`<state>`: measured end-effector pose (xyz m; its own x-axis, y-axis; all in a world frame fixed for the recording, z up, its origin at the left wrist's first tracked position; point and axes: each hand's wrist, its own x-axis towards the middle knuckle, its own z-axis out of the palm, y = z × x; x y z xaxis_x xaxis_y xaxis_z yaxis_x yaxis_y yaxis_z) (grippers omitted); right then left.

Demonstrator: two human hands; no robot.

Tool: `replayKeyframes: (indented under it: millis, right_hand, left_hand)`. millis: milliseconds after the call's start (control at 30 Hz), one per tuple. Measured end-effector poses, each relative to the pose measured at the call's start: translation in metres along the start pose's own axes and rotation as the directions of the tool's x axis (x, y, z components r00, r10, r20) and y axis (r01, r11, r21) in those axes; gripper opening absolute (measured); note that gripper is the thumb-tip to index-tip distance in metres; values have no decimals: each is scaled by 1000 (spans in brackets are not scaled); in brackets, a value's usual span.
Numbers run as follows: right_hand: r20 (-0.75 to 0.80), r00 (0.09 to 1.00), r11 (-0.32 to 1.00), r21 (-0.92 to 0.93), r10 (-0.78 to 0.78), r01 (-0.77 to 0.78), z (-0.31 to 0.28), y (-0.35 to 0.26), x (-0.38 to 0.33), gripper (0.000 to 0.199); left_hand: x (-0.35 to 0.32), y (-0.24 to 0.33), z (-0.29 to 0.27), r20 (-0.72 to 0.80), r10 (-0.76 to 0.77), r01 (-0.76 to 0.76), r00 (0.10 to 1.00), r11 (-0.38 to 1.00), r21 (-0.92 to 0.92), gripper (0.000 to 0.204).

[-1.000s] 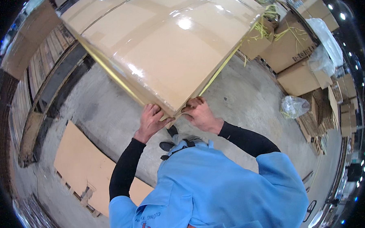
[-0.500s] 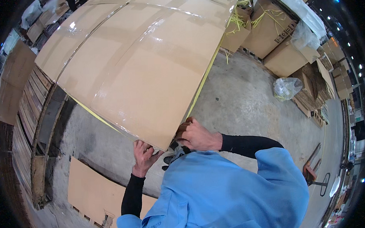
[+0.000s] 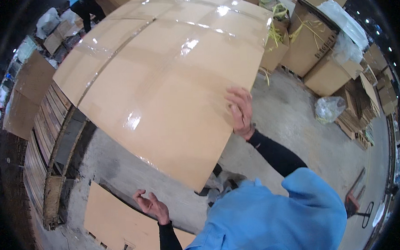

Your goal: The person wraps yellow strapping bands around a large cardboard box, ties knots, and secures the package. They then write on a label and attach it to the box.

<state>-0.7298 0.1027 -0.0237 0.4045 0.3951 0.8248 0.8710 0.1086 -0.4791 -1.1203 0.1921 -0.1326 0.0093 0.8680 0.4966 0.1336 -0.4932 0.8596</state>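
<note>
From here, the left hand (image 3: 153,206), wide and empty, hangs apart from the load's (image 3: 167,95) near corner. Farther up, the right hand (image 3: 241,112) seems to rest half-curled at its right edge, unclenched; light, flat fingertips would spare the film (image 3: 133,121).

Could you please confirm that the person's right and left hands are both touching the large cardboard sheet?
Not quite: the head view shows the right hand touching the large cardboard sheet, but the left hand is open in the air, apart from it.
</note>
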Motion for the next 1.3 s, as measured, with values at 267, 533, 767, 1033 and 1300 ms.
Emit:
replayKeyframes:
  millis: [267,533,767,1033,1300]
  right_hand:
    - [120,990,998,19,-67,65,-11,25,-13,25]
    - [262,942,943,307,-211,126,-27,48,-13,24]
    - [472,869,548,770,-146,-326,-93,83,7,23]
    - [499,814,549,609,297,-573,-197,242,28,14]
    - [312,750,663,351,583,-661,-283,466,53,17]
  left_hand:
    - [35,73,66,-51,134,-137,990,988,-67,28]
    - [39,149,120,255,-34,-73,966,913,401,12]
    - [-38,231,243,262,-54,-61,964,910,410,27]
    - [-55,236,436,347,300,-410,889,859,307,25]
    - [-35,211,667,253,583,-560,772,438,703,17]
